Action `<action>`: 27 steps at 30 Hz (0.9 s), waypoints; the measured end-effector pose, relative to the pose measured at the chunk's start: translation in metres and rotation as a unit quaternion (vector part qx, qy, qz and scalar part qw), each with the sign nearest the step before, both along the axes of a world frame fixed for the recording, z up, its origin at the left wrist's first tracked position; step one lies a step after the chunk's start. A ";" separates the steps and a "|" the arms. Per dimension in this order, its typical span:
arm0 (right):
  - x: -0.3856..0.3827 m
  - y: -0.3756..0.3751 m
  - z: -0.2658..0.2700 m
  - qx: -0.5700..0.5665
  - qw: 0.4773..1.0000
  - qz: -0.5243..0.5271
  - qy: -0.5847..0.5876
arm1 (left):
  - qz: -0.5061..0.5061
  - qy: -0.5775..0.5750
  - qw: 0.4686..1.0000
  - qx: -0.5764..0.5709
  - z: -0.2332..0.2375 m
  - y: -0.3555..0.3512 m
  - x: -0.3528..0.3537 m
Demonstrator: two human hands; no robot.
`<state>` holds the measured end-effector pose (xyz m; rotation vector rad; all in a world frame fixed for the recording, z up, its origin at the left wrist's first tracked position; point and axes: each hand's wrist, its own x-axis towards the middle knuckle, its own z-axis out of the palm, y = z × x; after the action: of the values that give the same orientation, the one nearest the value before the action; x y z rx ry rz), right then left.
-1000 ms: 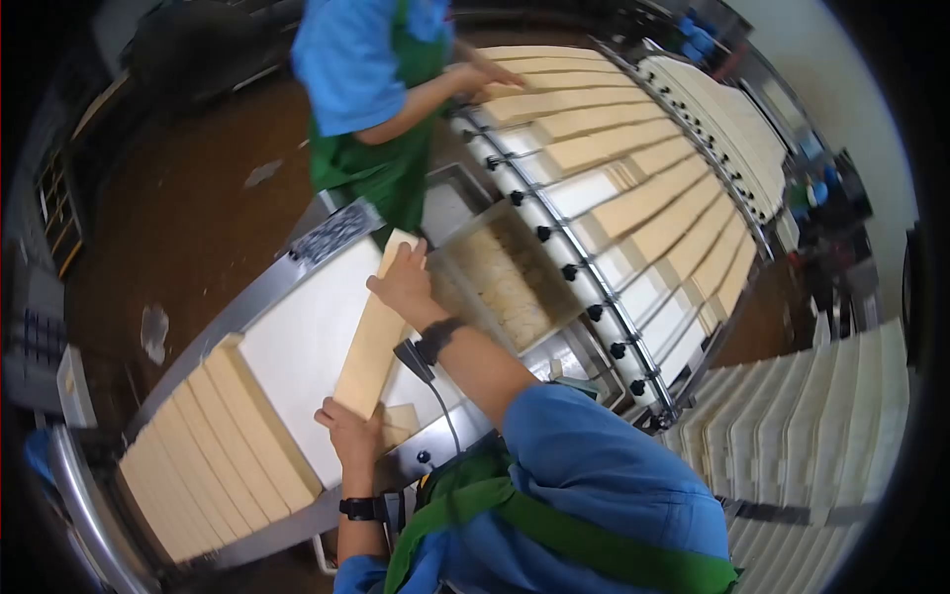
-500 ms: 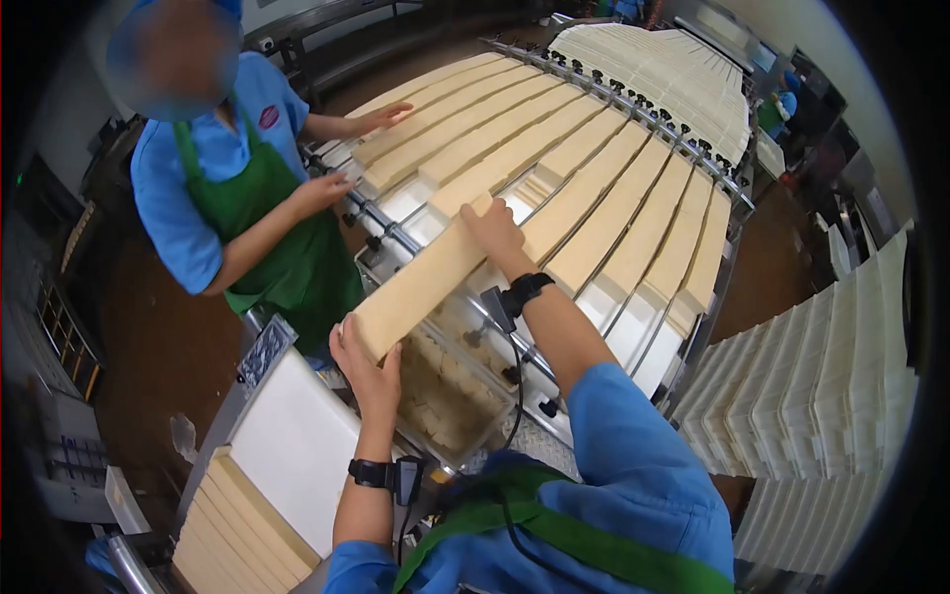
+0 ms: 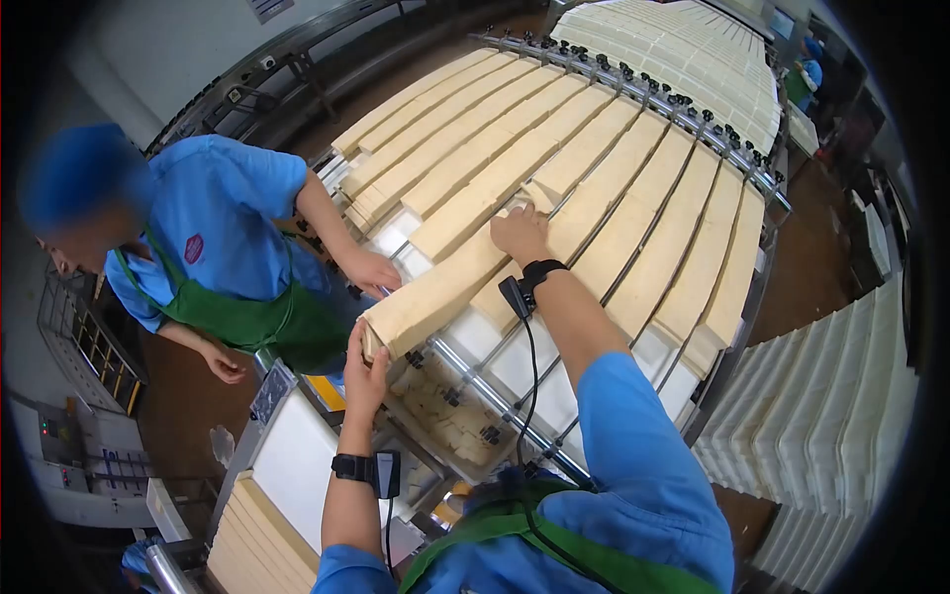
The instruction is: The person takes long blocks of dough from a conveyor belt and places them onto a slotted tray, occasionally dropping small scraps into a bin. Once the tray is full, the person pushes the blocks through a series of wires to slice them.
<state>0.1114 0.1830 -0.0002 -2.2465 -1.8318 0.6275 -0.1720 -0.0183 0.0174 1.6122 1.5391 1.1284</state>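
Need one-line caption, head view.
Left hand and right hand hold a pale slab at a table bearing rows of similar slabs, co-worker beside.

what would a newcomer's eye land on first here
Probably the fan of long pale slabs filling the centre. Just nearer, the left hand and right hand are at opposite ends of one slab. A co-worker in blue and green stands at picture left.

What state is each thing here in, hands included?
Pale slab: held at both ends
Left hand: closed on its near end
Right hand: closed on its far end
Bin: open, scraps inside
Left wristband: fastened
Right wristband: fastened
Lower-left slabs: side by side
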 end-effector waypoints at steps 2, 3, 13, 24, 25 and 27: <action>0.001 0.010 -0.013 0.033 0.998 -0.050 -0.008 | -0.002 0.040 0.999 0.003 -0.003 0.006 0.008; 0.003 0.015 -0.019 0.050 0.996 -0.077 -0.012 | -0.002 0.047 0.999 0.005 -0.005 0.009 0.012; 0.024 0.017 -0.037 0.131 0.989 -0.013 -0.063 | -0.005 0.072 0.997 0.024 -0.012 0.017 0.028; 0.023 0.013 -0.032 0.109 0.985 -0.045 -0.128 | -0.004 0.066 0.998 0.016 -0.018 0.021 0.038; 0.023 0.012 -0.031 0.100 0.983 -0.051 -0.144 | -0.005 0.080 0.996 0.025 -0.021 0.022 0.040; 0.022 0.009 -0.021 0.082 0.979 -0.061 -0.174 | -0.003 0.109 0.993 0.044 -0.018 0.025 0.046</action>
<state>0.1339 0.1915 -0.0216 -2.4498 -1.7895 0.0587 -0.1260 0.0070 -0.0006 1.8490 1.6400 1.0589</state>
